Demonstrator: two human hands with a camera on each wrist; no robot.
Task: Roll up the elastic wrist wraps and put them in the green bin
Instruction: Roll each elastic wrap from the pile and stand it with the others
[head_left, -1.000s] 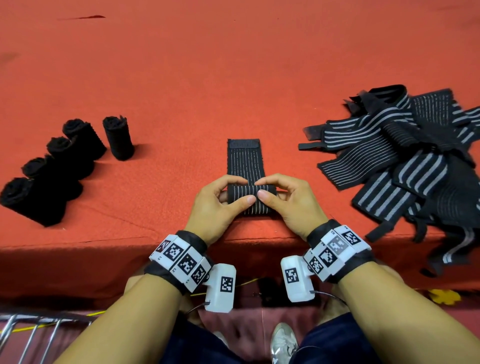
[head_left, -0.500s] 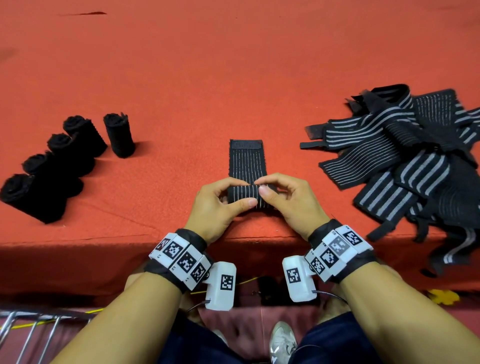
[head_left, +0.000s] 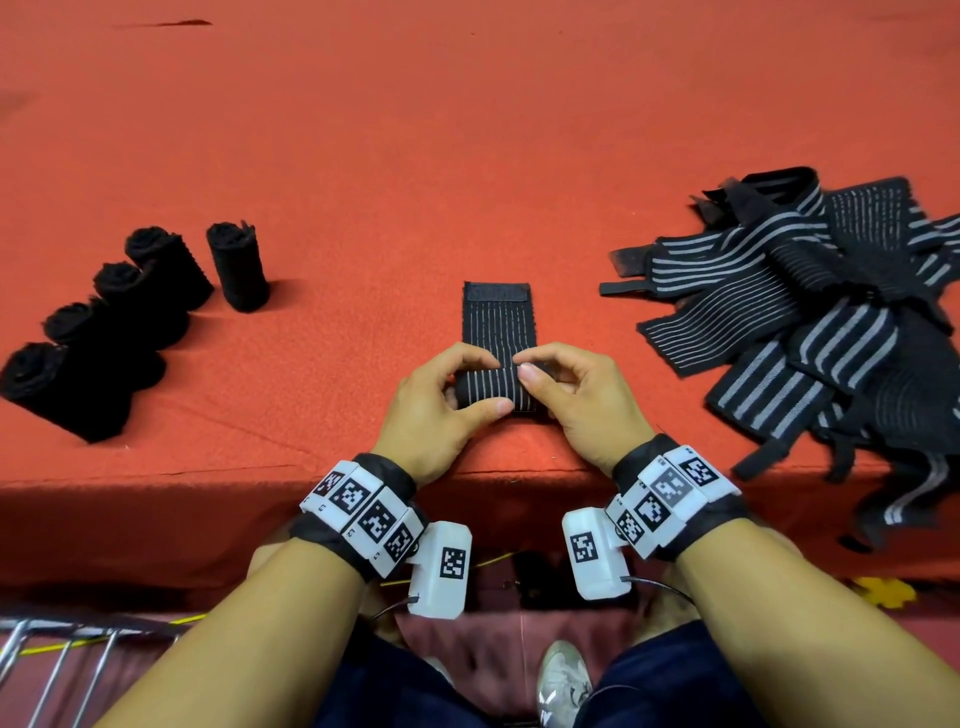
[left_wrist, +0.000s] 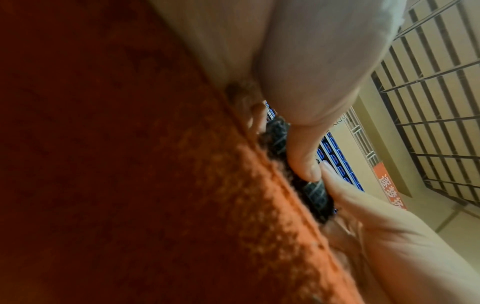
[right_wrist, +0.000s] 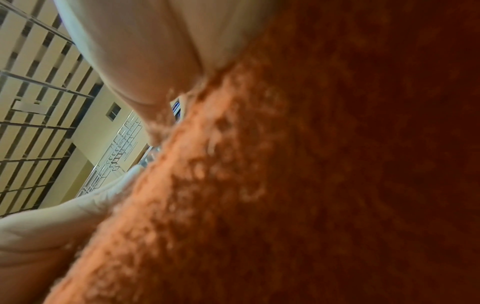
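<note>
A black wrist wrap (head_left: 498, 325) with thin grey stripes lies flat on the red table, its near end wound into a roll (head_left: 491, 392). My left hand (head_left: 457, 389) grips the roll's left end, thumb in front and fingers curled over the top. My right hand (head_left: 550, 384) pinches the right end the same way. In the left wrist view the roll (left_wrist: 314, 193) shows between my left thumb and the right hand's fingers. The right wrist view shows only red cloth and skin. The green bin is not in view.
Several rolled black wraps (head_left: 104, 322) stand in a row at the left of the table (head_left: 467, 130). A heap of unrolled striped wraps (head_left: 831, 322) covers the right side and hangs over the front edge. A metal rack (head_left: 52, 654) sits below at the lower left.
Both hands have rolled the wrap a little farther away from me, so the flat part beyond the roll is shorter. The fingers have closed over the top of the roll.
</note>
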